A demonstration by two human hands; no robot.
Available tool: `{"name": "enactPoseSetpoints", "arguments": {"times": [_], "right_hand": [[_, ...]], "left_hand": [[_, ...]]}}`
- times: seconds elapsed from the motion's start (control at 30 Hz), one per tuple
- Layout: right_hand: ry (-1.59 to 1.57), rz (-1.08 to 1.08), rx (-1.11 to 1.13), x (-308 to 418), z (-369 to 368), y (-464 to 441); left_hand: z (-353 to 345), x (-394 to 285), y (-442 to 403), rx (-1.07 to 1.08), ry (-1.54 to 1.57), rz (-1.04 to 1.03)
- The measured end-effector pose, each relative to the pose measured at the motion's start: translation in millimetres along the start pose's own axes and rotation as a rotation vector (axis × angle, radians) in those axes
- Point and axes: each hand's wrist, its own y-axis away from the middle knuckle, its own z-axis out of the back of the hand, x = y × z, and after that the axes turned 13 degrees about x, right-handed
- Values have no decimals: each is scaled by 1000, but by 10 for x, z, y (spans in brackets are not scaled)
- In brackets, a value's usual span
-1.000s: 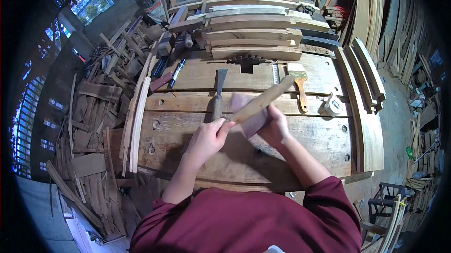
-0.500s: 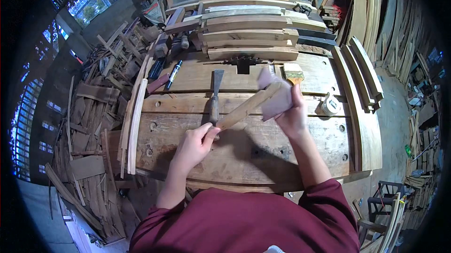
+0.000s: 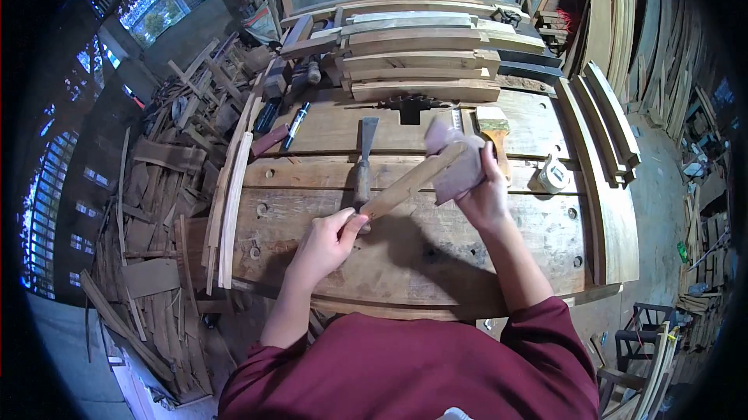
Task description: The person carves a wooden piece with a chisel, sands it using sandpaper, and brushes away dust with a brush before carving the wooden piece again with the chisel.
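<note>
Head view, right grip point(image 3: 485, 190) on pinkish sheet point(image 3: 460, 172), fingers partly hidden

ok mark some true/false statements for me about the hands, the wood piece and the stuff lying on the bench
1. The left hand holds the near end of the long, light brown wooden piece. True.
2. The right hand is empty. False: the right hand holds a pinkish-grey flexible sheet at the far end of the wooden piece.
3. The round white tape measure lies to the right of the flat brush with pale bristles. True.
4. The grey metal chisel with a wooden handle has its blade towards the person. False: the chisel's blade points away from the person.
</note>
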Motion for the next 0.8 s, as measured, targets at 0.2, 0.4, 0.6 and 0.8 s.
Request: {"name": "enactPoseSetpoints", "arguments": {"times": [0.2, 0.4, 0.6, 0.8], "right_hand": [[41, -167, -151, -317, -123, 30], [-79, -205, -35, -361, 116, 23], [-113, -325, -183, -386, -40, 69], [-177, -20, 256, 166, 57, 24]], "left_hand": [[-99, -43, -118, 7, -3, 15], [-123, -280, -84, -189, 68, -105], [-346, -278, -247, -366, -175, -227], [-82, -5, -96, -330, -205, -110]]}}
